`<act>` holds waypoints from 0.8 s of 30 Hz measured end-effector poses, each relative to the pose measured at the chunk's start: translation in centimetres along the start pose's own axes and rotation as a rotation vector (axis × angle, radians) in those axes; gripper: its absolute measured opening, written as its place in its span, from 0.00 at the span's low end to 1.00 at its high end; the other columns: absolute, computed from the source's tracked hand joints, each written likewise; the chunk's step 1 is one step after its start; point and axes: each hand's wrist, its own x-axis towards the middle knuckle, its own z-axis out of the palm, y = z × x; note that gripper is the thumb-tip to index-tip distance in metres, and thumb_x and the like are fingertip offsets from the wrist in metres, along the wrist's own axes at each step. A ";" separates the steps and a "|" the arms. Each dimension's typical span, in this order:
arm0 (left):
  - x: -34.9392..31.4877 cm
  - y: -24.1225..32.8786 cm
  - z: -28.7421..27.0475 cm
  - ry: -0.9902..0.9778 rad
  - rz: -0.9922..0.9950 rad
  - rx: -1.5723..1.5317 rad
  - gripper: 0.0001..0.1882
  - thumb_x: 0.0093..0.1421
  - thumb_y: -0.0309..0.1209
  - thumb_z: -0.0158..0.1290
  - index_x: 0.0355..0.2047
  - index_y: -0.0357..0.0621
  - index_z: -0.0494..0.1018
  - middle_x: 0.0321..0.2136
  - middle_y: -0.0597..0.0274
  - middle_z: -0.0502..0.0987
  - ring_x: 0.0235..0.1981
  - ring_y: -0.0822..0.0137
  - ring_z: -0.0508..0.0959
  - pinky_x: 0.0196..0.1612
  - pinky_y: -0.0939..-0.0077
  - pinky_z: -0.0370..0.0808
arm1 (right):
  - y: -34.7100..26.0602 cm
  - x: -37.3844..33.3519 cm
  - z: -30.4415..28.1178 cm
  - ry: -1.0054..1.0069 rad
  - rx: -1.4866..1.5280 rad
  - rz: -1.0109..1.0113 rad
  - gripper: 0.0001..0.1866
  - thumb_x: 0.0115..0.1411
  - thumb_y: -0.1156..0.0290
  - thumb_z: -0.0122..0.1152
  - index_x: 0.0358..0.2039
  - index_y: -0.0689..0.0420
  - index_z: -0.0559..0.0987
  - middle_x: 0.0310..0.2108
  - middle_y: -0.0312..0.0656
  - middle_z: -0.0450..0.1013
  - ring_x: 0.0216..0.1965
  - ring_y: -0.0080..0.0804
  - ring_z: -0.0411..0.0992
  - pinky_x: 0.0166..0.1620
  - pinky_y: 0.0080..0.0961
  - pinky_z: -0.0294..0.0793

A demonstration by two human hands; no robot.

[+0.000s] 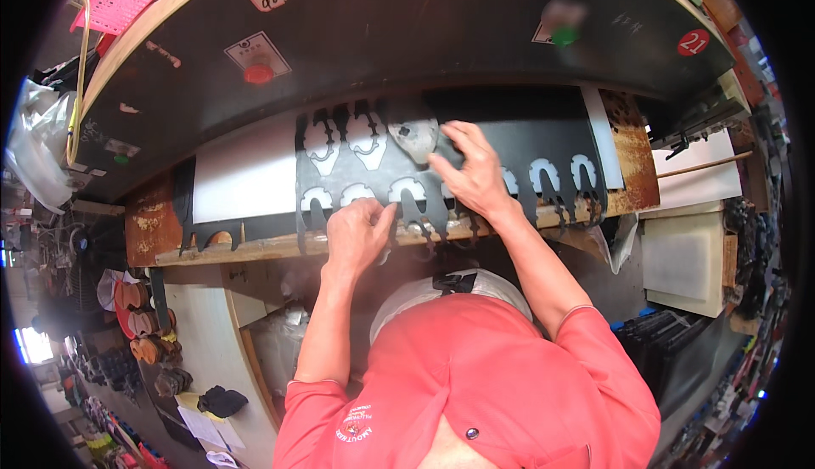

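The grey piece (414, 140) with a dark spot lies near the middle of the frame, on the black sheet (509, 134), its long axis running roughly up and down the frame. It sits just left of the right hand (475, 174), much nearer to it than to the left hand (360, 233), which is lower and further left. The right grip is wide, thumb and fingers spread towards the piece's right edge; whether they touch it I cannot tell. The left hand's fingers curl over the front of the worktop (255, 250); whether its grip holds anything is hidden. On the dark panel (382, 23) above, printed labels surround a red button (259, 73) and a green button (564, 36); a red round sticker (694, 43) at upper right bears a number, and the red shirt (509, 367) a white lettered emblem (353, 432).
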 end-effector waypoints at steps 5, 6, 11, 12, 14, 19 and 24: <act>-1.6 0.4 0.5 0.098 0.019 0.025 0.14 0.63 0.36 0.66 0.25 0.42 0.79 0.23 0.55 0.80 0.23 0.51 0.81 0.28 0.59 0.77 | -2.3 -0.6 4.9 -0.193 -0.283 0.068 0.39 0.55 0.61 0.76 0.62 0.71 0.76 0.64 0.73 0.66 0.65 0.68 0.68 0.68 0.51 0.69; -1.6 0.2 0.9 0.124 0.015 0.015 0.13 0.63 0.36 0.66 0.25 0.43 0.78 0.23 0.56 0.80 0.23 0.51 0.81 0.28 0.59 0.77 | -2.6 -0.7 5.6 -0.182 -0.303 0.087 0.38 0.54 0.62 0.76 0.61 0.70 0.77 0.64 0.73 0.66 0.65 0.69 0.67 0.68 0.51 0.69; -4.6 0.0 0.7 0.132 -0.037 0.043 0.15 0.62 0.34 0.67 0.22 0.45 0.74 0.23 0.59 0.77 0.20 0.51 0.79 0.24 0.58 0.74 | -3.8 -2.4 4.9 -0.175 -0.103 0.292 0.34 0.51 0.61 0.77 0.59 0.62 0.82 0.63 0.66 0.69 0.64 0.58 0.71 0.67 0.44 0.71; -5.0 0.0 0.4 0.124 -0.056 0.056 0.15 0.62 0.34 0.67 0.22 0.45 0.75 0.23 0.59 0.77 0.20 0.51 0.79 0.24 0.58 0.74 | -3.5 -2.4 3.9 -0.187 0.053 0.360 0.38 0.52 0.61 0.77 0.62 0.65 0.80 0.63 0.62 0.71 0.64 0.57 0.72 0.67 0.43 0.72; -5.0 0.3 -0.1 0.091 -0.086 0.050 0.14 0.62 0.34 0.67 0.23 0.44 0.76 0.24 0.59 0.78 0.20 0.52 0.79 0.24 0.58 0.74 | -2.6 -1.7 2.1 -0.220 0.371 0.525 0.37 0.53 0.63 0.78 0.62 0.65 0.80 0.60 0.52 0.76 0.60 0.44 0.76 0.65 0.35 0.73; -1.2 2.3 0.8 -0.042 -0.099 -0.426 0.11 0.65 0.31 0.67 0.32 0.37 0.79 0.24 0.59 0.79 0.23 0.68 0.78 0.30 0.71 0.75 | -1.5 -1.5 0.5 -0.133 0.890 0.812 0.35 0.61 0.72 0.75 0.66 0.70 0.74 0.55 0.49 0.79 0.49 0.27 0.79 0.53 0.22 0.78; 4.2 3.3 4.3 -0.285 -0.219 -0.772 0.13 0.65 0.34 0.68 0.37 0.36 0.78 0.25 0.61 0.79 0.27 0.70 0.80 0.32 0.71 0.78 | -0.9 -0.9 0.5 -0.135 0.971 0.880 0.33 0.62 0.71 0.73 0.65 0.70 0.75 0.53 0.47 0.80 0.48 0.27 0.79 0.52 0.23 0.79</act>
